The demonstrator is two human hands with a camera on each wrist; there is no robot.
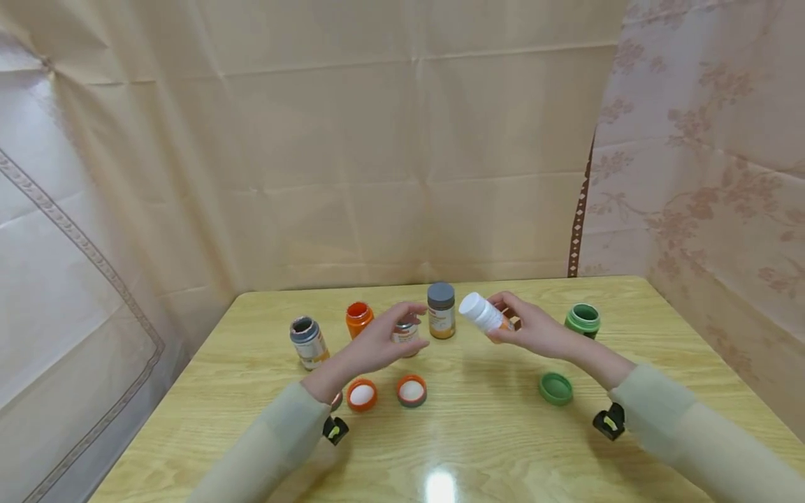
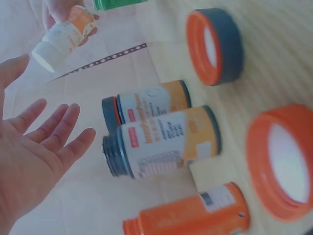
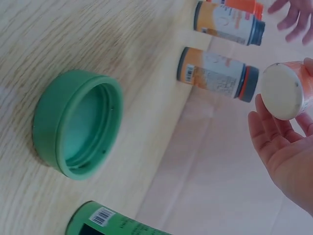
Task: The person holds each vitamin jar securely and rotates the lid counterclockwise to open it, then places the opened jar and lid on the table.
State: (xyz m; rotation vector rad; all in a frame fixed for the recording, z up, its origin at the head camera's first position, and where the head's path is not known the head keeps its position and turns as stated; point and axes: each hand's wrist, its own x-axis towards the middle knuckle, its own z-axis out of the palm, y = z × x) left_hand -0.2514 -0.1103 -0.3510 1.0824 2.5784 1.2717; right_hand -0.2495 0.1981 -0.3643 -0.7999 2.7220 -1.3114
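Note:
My right hand (image 1: 534, 330) grips a white bottle (image 1: 481, 311) with an orange label, raised above the table. The bottle tilts, its white capped end pointing left toward my other hand. Spread fingers and thumb show on my left hand (image 1: 382, 342), which holds nothing and faces the bottle across a gap. Behind the left fingers, partly hidden, stands a lidless jar (image 2: 171, 139) with a white and orange label. Between the hands and farther back is a similar jar (image 1: 441, 314) wearing its dark grey lid.
An open orange bottle (image 1: 358, 318) and another uncapped grey-necked jar (image 1: 309, 344) stand at the left. An open green bottle (image 1: 583, 321) is at the right, with a green lid (image 1: 556, 388) before it. An orange lid (image 1: 361, 395) and a grey-orange lid (image 1: 411, 391) lie upturned in front.

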